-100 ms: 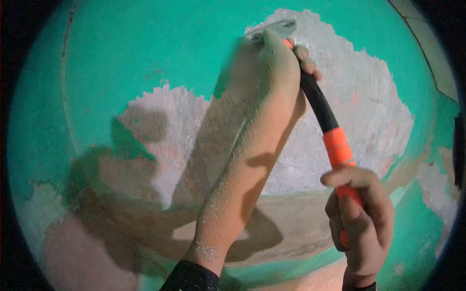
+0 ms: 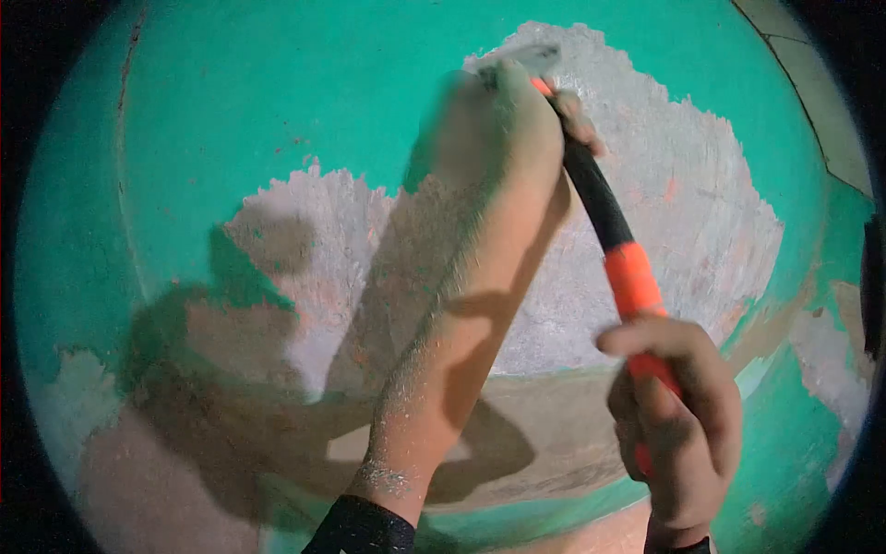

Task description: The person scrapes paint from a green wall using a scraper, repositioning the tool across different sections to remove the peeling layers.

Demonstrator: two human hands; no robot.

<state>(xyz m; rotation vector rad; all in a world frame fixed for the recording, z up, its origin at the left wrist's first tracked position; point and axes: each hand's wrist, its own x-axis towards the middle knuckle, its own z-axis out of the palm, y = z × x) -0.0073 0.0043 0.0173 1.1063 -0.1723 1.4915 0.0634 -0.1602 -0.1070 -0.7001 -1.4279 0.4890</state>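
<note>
A long scraper point(image 2: 602, 208) with a black and orange handle and a flat metal head slants across the view. My left hand point(image 2: 535, 115) is closed round its upper end, just below the head, with the fingers on the right side. Lower down, my right hand point(image 2: 678, 406) wraps round the orange grip. The scraper's head lies against the wall point(image 2: 231, 83), at the upper edge of a bare grey patch point(image 2: 683, 185) amid green paint. Pale flakes cover my left forearm.
Another bare patch point(image 2: 314, 240) with ragged edges is at the left, partly in shadow. A brownish band point(image 2: 572, 425) curves below the patches. More peeled wall point(image 2: 821, 355) shows at the right. Pale panels point(image 2: 821, 83) stand at the upper right.
The scraper's handle and my right hand have shifted slightly left. My left hand has moved a little down and left, still closed round the upper end.
</note>
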